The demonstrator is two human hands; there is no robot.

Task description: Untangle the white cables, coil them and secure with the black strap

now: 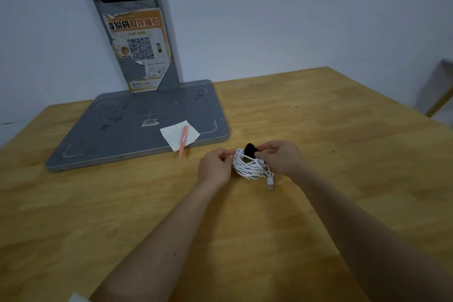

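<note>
The white cables (248, 168) form a loose coil held just above the wooden table (318, 130), between both hands. A black strap (250, 149) sits at the coil's top. My left hand (215, 167) pinches the coil's left side. My right hand (282, 158) grips the coil's right side, its thumb and fingertips on the black strap. One white plug end (270, 182) dangles below the coil toward the table.
A grey flat base (122, 127) with an upright post (137, 32) bearing a QR sticker stands at the back left. A white paper slip (175, 135) and an orange pen (183, 142) lie on the base's front edge, close to my left hand.
</note>
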